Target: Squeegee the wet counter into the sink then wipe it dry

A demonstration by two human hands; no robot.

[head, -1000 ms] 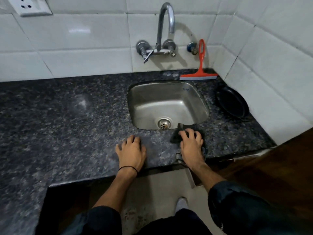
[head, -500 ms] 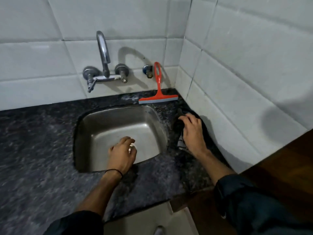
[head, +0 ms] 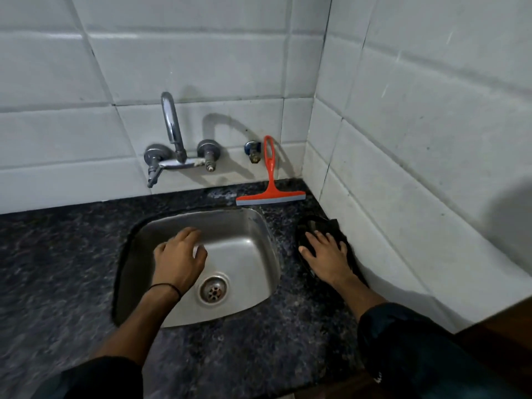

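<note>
A steel sink (head: 253, 226) is set into the dark speckled granite counter (head: 57, 269). My left hand (head: 180, 257) hovers over the basin with loosely curled fingers, holding nothing. My right hand (head: 325, 254) presses flat on a dark cloth (head: 335, 226) on the counter strip between the sink and the right wall. The cloth lies partly over a dark rounded thing, perhaps a black pan (head: 300, 234). A red squeegee (head: 270, 197) stands behind the sink, with its blade on the counter and its handle leaning on the back wall.
A chrome wall tap (head: 172, 131) arches over the back of the sink, with a small valve (head: 252, 151) beside it. White tiled walls meet in the corner at the right. The drain (head: 213, 289) sits at the basin's front. The counter's front edge runs below my arms.
My right hand slid the cloth from the front edge by the sink to the strip beside the right wall. My left hand left the counter and now hangs over the basin.
</note>
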